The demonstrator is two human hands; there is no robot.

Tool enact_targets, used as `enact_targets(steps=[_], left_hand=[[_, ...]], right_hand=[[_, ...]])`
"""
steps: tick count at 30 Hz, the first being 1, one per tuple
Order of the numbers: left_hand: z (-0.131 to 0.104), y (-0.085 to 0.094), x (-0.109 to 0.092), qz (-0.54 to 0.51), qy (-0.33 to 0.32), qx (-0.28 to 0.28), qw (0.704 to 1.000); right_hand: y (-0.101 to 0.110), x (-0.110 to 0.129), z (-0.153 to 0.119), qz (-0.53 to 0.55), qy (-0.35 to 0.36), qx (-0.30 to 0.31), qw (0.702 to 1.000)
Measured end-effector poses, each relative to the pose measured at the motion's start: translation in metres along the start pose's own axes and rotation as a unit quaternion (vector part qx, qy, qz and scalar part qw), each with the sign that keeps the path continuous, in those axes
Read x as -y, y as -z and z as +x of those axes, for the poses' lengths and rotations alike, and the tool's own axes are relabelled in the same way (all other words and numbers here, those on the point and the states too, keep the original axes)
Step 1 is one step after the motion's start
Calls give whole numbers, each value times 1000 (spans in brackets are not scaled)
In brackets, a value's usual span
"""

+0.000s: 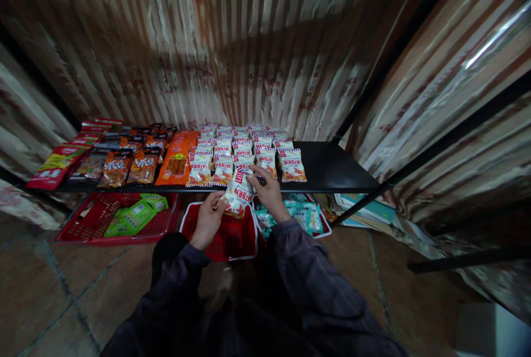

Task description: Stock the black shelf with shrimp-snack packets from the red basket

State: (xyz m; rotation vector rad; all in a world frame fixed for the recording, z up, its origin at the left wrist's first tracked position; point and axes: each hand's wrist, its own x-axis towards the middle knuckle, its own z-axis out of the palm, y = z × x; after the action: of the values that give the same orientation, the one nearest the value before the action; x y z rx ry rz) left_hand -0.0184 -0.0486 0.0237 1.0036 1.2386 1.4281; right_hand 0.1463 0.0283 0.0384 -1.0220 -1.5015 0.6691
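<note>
Between my two hands is a small white and orange snack bag (239,195) with red lettering, tilted in front of the shelf edge. My left hand (208,218) pinches its lower left side. The fingers of my right hand (269,191) grip its upper right corner. Just behind stand rows of matching snack bags (223,167) on the black shelf (327,166). Below the held bag, on the floor, is a red basket (219,243) with a white rim; my forearms and the bag hide parts of it.
Orange packets (177,160), dark snack bags (144,167) and red bags (53,166) fill the shelf's left side. A red basket (78,227) holds green packets (130,217); another holds teal packets (307,216). Black metal posts (373,83) frame the shelf. Papers (369,210) lie beneath its right end.
</note>
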Motion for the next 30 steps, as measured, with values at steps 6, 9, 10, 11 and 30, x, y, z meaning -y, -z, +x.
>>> enact_targets(steps=[6,9,10,11,30], left_hand=[[-2,0,7,50,-47,3,998],[-4,2,10,50,-48,5,998],[-5,2,10,44,-45,8,998],[-6,3,10,38,-42,8,998],[-23,4,-1,-50,45,25,997]], right_hand=[[-2,7,16,-9,5,52,999],[-6,5,16,10,-34,59,998],[-6,5,16,12,-44,55,997],[-6,6,15,10,-53,48,997],[-14,15,30,-164,-47,80,982]])
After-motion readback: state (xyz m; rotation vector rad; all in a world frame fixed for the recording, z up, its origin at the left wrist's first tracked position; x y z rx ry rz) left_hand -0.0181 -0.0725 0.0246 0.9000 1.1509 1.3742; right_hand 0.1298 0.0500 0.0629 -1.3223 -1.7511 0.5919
